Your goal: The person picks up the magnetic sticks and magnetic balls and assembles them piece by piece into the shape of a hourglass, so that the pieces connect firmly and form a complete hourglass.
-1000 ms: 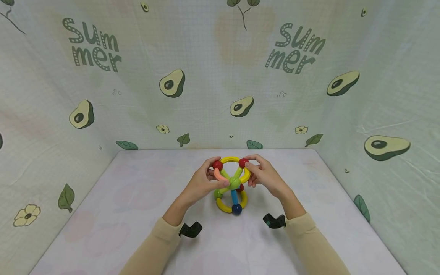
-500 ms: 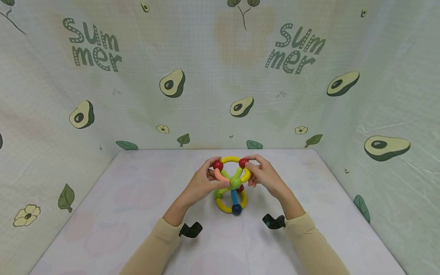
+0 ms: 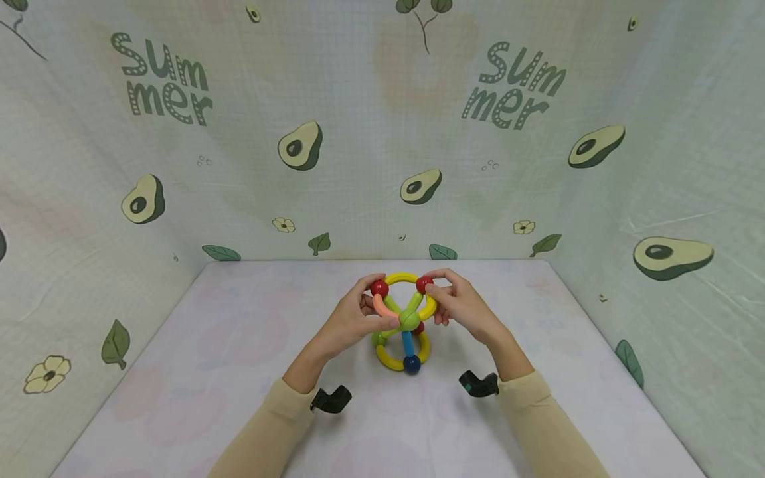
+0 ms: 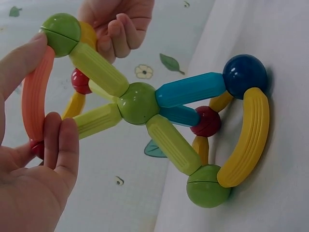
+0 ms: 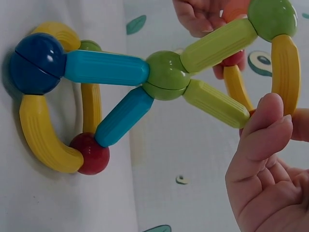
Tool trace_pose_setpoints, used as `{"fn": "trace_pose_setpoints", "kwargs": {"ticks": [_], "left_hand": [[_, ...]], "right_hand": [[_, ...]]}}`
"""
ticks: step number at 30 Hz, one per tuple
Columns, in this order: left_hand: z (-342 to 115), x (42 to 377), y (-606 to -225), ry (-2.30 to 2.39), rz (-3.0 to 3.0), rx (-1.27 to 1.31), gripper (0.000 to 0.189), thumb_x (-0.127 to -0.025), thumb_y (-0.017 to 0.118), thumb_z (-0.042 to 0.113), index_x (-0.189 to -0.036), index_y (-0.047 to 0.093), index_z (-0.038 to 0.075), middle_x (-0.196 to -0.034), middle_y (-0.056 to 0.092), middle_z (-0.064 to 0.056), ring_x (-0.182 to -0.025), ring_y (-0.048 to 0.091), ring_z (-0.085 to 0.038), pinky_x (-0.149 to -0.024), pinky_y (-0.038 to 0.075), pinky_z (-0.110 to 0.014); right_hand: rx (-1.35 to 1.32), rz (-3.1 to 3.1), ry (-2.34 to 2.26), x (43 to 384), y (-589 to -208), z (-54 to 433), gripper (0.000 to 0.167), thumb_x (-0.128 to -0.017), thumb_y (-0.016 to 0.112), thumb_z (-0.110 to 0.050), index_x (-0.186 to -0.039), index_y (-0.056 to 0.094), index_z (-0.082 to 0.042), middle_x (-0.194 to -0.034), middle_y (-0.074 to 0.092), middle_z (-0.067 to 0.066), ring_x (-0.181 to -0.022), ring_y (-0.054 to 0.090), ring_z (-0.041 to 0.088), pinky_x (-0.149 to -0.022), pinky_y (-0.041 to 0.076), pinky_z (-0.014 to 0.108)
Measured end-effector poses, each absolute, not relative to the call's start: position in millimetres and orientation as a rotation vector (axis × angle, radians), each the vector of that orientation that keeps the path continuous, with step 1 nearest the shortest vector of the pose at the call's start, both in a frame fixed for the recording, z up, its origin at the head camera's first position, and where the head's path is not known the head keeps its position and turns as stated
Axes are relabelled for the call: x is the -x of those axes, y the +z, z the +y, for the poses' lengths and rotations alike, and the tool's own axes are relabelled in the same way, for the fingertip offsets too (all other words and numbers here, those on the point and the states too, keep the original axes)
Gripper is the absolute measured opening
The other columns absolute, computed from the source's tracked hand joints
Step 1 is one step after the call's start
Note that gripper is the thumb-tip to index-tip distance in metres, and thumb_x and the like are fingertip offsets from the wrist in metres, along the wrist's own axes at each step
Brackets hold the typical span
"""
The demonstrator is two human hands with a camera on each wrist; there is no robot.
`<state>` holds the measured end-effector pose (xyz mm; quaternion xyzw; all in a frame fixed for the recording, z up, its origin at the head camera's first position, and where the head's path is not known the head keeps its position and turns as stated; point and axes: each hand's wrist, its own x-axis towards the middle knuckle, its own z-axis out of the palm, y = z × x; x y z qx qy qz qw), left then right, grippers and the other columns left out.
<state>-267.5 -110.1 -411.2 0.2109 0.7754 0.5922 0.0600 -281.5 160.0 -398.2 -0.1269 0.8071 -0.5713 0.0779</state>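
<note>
A magnetic ball-and-rod model [image 3: 408,342] stands upright on the table, an upper ring and a lower ring joined by straight rods at a central green ball [image 4: 138,103]. My left hand [image 3: 349,320] holds the upper ring's left side, thumb by the front green ball [image 4: 60,34] and fingers at a red ball [image 3: 379,288], spanning a coral curved rod [image 4: 36,94]. On the other side my right hand [image 3: 465,305] pinches the ring's right red ball [image 3: 424,285], which its fingers mostly hide in the right wrist view. Yellow curved rods [image 5: 286,72] form the rest of this ring.
The lower ring rests on the pale table [image 3: 239,372], with a dark blue ball [image 4: 245,76], a red ball [image 5: 90,153], a green ball [image 4: 208,186] and yellow curved rods. A printed cloth [image 3: 358,86] with avocados rises behind and at both sides.
</note>
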Motion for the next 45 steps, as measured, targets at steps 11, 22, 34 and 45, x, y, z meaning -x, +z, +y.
{"fn": "trace_pose_setpoints", "kwargs": {"ticks": [11,22,34,45], "left_hand": [[-109.9,267.7,-412.0,1.802,2.345,-0.596,0.096,-0.086,0.092,0.028,-0.164,0.037,0.016,-0.135,0.057,-0.011,-0.107,0.058,-0.027,-0.088,0.056,-0.025],[-109.7,268.2,-411.8,1.824,2.341,-0.556,0.093,-0.086,0.092,0.028,-0.163,0.04,0.02,-0.125,0.058,-0.013,-0.102,0.059,-0.026,-0.082,0.056,-0.024],[-108.9,268.5,-411.9,1.834,2.33,-0.561,0.094,-0.087,0.091,0.028,-0.164,0.038,0.022,-0.13,0.056,-0.011,-0.104,0.059,-0.025,-0.085,0.056,-0.025],[-115.4,271.0,-412.1,1.753,2.339,-0.58,0.099,-0.086,0.091,0.037,-0.166,0.033,0.028,-0.146,0.053,-0.006,-0.114,0.062,-0.025,-0.096,0.059,-0.036]], "right_hand": [[0.315,2.441,-1.753,280.6,-400.0,154.1,0.045,-0.11,0.06,-0.038,-0.145,0.056,-0.011,-0.084,0.069,0.019,-0.06,0.062,0.023,-0.06,0.056,0.027],[0.274,2.447,-1.77,279.3,-398.3,151.9,0.047,-0.108,0.062,-0.04,-0.145,0.058,-0.011,-0.089,0.068,0.027,-0.06,0.061,0.021,-0.059,0.055,0.025],[0.275,2.44,-1.771,279.5,-398.0,152.5,0.048,-0.108,0.063,-0.042,-0.145,0.057,-0.012,-0.08,0.068,0.014,-0.06,0.06,0.022,-0.059,0.054,0.025],[0.335,2.539,-1.679,278.5,-397.5,163.9,0.052,-0.11,0.058,-0.042,-0.153,0.051,-0.015,-0.095,0.073,0.02,-0.074,0.07,0.033,-0.071,0.062,0.034]]}}
